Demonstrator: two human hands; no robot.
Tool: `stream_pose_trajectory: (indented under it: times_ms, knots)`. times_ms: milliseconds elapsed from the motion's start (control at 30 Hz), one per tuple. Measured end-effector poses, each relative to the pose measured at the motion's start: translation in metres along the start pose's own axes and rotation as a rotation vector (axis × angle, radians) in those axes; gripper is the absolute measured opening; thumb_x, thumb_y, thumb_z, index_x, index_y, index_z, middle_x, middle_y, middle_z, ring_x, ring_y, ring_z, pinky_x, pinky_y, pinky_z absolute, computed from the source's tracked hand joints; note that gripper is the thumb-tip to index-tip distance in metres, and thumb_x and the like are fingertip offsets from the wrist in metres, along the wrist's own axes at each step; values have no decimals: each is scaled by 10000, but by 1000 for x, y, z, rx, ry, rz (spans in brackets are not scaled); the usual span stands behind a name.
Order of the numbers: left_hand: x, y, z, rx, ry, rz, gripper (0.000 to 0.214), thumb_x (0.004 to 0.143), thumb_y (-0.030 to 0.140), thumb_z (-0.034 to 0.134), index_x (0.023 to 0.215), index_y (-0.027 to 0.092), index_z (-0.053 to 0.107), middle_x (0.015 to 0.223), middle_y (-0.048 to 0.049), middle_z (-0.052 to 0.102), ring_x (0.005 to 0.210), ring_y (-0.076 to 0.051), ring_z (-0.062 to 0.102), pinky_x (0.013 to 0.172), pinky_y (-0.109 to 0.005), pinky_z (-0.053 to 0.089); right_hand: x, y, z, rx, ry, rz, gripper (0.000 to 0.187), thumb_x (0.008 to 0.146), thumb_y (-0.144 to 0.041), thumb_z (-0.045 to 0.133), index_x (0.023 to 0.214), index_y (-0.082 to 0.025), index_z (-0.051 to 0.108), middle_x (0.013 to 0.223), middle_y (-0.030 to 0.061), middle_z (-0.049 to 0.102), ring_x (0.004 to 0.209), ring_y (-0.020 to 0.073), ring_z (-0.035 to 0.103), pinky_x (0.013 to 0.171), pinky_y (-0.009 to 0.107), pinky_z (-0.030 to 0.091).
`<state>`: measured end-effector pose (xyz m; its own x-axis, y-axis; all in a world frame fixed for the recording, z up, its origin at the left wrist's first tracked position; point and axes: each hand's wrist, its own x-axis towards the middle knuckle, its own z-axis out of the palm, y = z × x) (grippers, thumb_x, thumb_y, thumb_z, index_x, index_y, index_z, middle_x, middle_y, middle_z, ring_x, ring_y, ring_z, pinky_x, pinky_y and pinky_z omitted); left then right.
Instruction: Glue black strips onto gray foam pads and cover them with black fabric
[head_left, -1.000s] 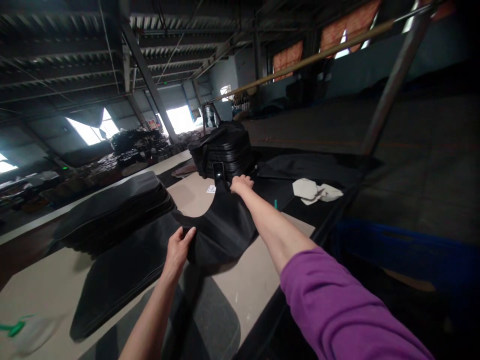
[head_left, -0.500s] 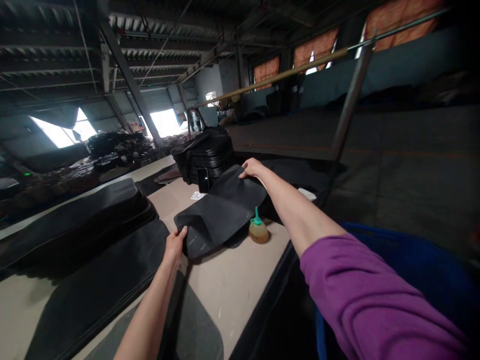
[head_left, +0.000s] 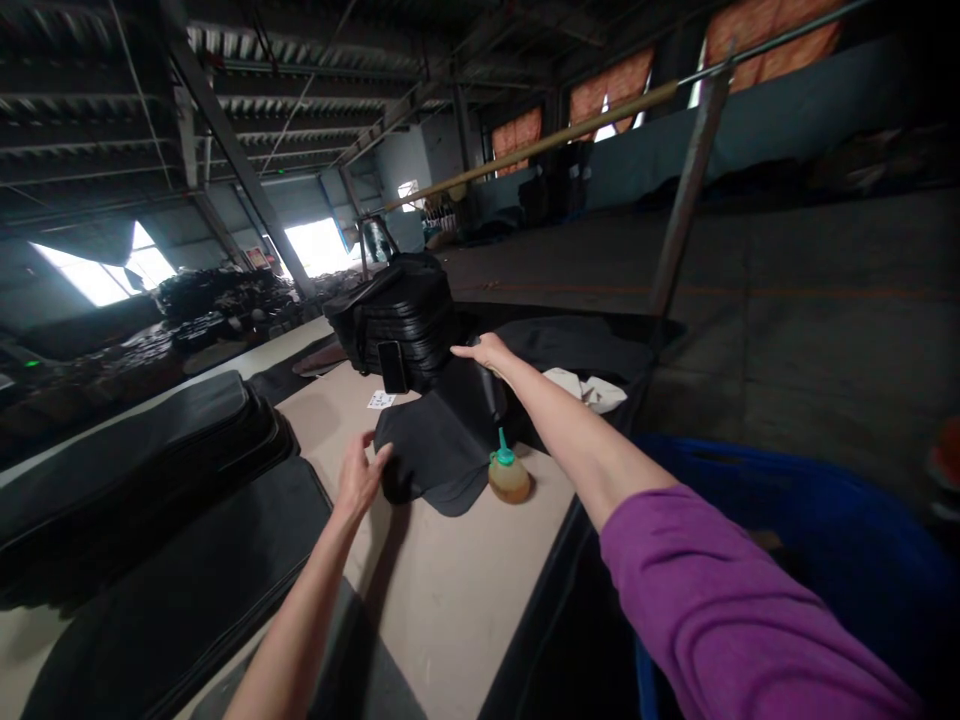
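A black flexible sheet with rounded corners lies bent over the tan tabletop. My right hand is closed on its raised far edge, where the material curls below the fingers. At the near left edge of the sheet, my left hand has its fingers apart; whether a fingertip touches the edge is unclear. Just right of the sheet stands a squat bottle of amber liquid with a green spout. Behind, a phone leans against a stack of black cases, a small printed card beside it.
Stacks of black sheets cover the table's left side. White cloth lies beyond my right forearm. A blue bin stands right of the table. A slanted metal post rises at the far right corner.
The sheet was stretched between both hands; now its near left part hangs bent and my left fingers have spread off it. My right hand has moved slightly left. More white cloth shows.
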<state>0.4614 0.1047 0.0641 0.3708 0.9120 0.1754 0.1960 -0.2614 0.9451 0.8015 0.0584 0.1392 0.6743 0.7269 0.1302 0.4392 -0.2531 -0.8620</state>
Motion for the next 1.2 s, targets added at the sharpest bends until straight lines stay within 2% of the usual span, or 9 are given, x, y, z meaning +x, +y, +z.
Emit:
stream_pose_trajectory:
  times_ms: [167,267,400,567,767,900,1000,1100,1200]
  knots:
    - [5,41,59,-165,-240,50,520,814,580,712,1166,202,657,1131,-107,692,1085,-243,651,838,-331,533,-13,-21,25,196,-169,14,406,994,-514,584,1060,-126,684,950,94,748,811,166,705,756,295,561]
    - [11,57,84,-242,-274,74,523,788,553,761,1164,203,659,1133,-107,693,1034,-220,659,808,-314,532,-19,-36,40,233,-254,39,377,1014,-490,562,952,-131,660,830,34,704,679,129,657,671,288,552]
    - [22,59,94,-296,-231,72,474,699,495,846,1004,179,666,962,-70,693,876,-188,650,740,-295,503,-30,-51,53,252,-357,30,326,919,-383,711,734,-158,564,620,-45,582,531,89,541,557,228,469]
    - [25,52,86,-363,-220,27,460,677,510,852,933,185,650,907,-41,671,840,-168,651,709,-267,501,-35,-57,53,244,-427,-8,516,628,-323,928,587,-186,433,448,-102,417,428,53,388,448,193,323]
    - [25,52,78,-411,-277,-87,535,765,648,751,985,168,659,1035,-116,702,896,-195,705,666,-252,522,-35,-57,57,199,-399,-11,631,486,-373,995,579,-212,392,401,-116,362,397,47,317,405,203,253]
    - [31,46,77,-440,-252,-109,488,660,551,866,827,174,605,792,-25,651,691,-124,638,588,-223,485,-38,-57,62,200,-444,-12,569,514,-454,986,631,-198,491,451,-91,458,400,58,366,397,214,259]
    - [33,41,68,-481,-194,-114,458,647,502,873,825,178,603,698,24,593,578,-79,542,545,-208,458,-35,-52,57,203,-451,1,515,574,-491,961,721,-185,574,537,-62,564,426,75,449,413,215,312]
    - [32,40,44,-550,-127,-99,431,679,469,855,889,188,604,759,19,626,596,-76,553,568,-210,478,-25,-35,40,169,-401,40,455,638,-437,946,808,-177,613,612,-45,627,484,98,534,462,219,398]
    - [30,47,6,-627,-46,-54,404,733,453,820,965,216,591,852,17,669,666,-80,608,627,-206,503,-15,-4,18,74,-333,110,329,772,-363,873,868,-151,640,694,-23,656,540,106,571,521,236,475]
